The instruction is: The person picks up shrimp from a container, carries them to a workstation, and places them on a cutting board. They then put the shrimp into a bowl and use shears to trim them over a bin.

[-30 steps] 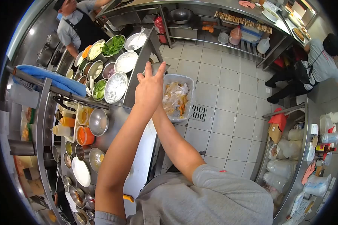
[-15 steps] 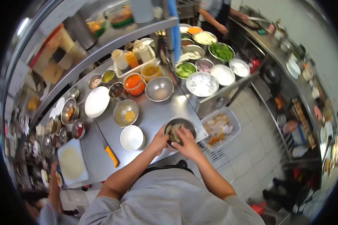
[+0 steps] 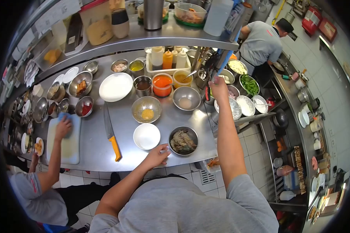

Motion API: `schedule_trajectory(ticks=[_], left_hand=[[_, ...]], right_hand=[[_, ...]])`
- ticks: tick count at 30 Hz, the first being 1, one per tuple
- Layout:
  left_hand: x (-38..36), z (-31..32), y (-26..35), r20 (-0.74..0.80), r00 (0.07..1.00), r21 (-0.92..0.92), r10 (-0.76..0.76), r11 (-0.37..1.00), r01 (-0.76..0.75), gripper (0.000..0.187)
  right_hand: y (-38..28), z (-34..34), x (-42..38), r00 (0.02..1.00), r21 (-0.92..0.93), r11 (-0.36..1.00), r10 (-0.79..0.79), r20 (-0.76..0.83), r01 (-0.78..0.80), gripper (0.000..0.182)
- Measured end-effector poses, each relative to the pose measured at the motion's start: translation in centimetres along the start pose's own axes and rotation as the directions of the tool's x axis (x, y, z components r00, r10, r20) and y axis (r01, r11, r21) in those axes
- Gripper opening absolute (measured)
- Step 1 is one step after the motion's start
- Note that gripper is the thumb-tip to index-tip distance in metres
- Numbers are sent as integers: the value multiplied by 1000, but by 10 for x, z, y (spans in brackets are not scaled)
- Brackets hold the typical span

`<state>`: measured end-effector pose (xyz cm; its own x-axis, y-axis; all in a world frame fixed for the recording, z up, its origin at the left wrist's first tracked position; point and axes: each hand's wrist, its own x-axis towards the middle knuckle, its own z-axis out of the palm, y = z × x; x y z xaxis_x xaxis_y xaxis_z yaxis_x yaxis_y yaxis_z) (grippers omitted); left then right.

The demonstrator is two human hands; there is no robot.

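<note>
My left hand [image 3: 156, 157] hovers at the table's front edge, fingers loosely bent and apart, holding nothing. It is between a white bowl [image 3: 146, 136] and a steel bowl [image 3: 197, 141] of raw shrimp [image 3: 183, 142]. My right hand [image 3: 220, 90] is stretched far forward to the utensils by the shelf post. Its fingers are closed at a tool with a red-and-black handle [image 3: 207, 94], whose kind is mostly hidden. Behind the white bowl, a steel bowl [image 3: 138, 104] holds a yellow mixture. A knife with an orange handle [image 3: 114, 148] lies to the left.
A co-worker's hand [image 3: 64, 126] presses a blue cloth on a cutting board [image 3: 74, 149] at left. Another person [image 3: 260, 42] works at the back right. Sauce tubs [image 3: 161, 91], an oval white plate [image 3: 115, 87] and an overhead shelf [image 3: 175, 40] stand ahead.
Both my hands have left the shrimp bowl, which now rests on the table. My right hand has reached forward to the utensils; my left has drawn back leftward. The view has turned.
</note>
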<state>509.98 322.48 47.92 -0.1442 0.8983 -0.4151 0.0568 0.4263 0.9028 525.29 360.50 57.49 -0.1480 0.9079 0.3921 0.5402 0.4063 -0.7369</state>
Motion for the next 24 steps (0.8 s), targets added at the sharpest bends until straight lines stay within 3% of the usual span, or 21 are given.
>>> schedule_trajectory(ticks=[1, 3, 5, 7, 9, 11, 12, 13, 14, 15, 17, 21, 24], left_hand=[[-1, -6, 16, 14, 999, 41, 29, 999, -30, 51], [17, -12, 48, -119, 975, 156, 186, 974, -167, 39], [45, -15, 102, -177, 822, 320, 541, 821, -472, 40], [89, -14, 153, -190, 724, 370, 663, 731, -573, 43], [124, -6, 210, -170, 503, 571, 847, 501, -651, 46], [157, 5, 260, -137, 416, 650, 899, 398, -647, 54], [170, 12, 279, -123, 412, 655, 903, 385, -650, 54], [182, 18, 297, -143, 487, 684, 862, 442, -580, 57], [195, 22, 310, -168, 557, 710, 813, 492, -504, 61], [206, 25, 320, -158, 555, 715, 817, 482, -507, 61], [231, 28, 329, -113, 702, 659, 703, 582, -477, 63], [235, 21, 331, -78, 645, 760, 760, 464, -455, 58], [237, 10, 330, -43, 561, 767, 827, 388, -512, 54]], right_hand=[[1, 9, -4, 1000, 7, 1000, 0, 6, 0, 48], [2, 18, -17, 984, -152, 981, 140, 113, -122, 55], [13, 32, -19, 984, -127, 982, 151, 92, -139, 55], [18, 37, -22, 992, -171, 980, 114, 46, -104, 49], [19, 35, -22, 991, -138, 983, 126, 34, -120, 43], [26, 36, -22, 999, 52, 999, 13, 47, -16, 44], [12, 25, -29, 998, 148, 988, 24, 60, -33, 45], [2, 16, -31, 999, 157, 987, 26, 47, -33, 45], [-3, 10, -32, 991, 178, 980, 69, 113, -89, 44], [-7, 4, -35, 977, 195, 970, 110, 181, -146, 43], [-12, -1, -40, 983, 191, 974, 92, 158, -122, 40], [-11, -2, -44, 978, 307, 947, 27, 208, -92, 36], [-43, -24, -48, 928, 297, 947, 2, 372, -121, 43]])
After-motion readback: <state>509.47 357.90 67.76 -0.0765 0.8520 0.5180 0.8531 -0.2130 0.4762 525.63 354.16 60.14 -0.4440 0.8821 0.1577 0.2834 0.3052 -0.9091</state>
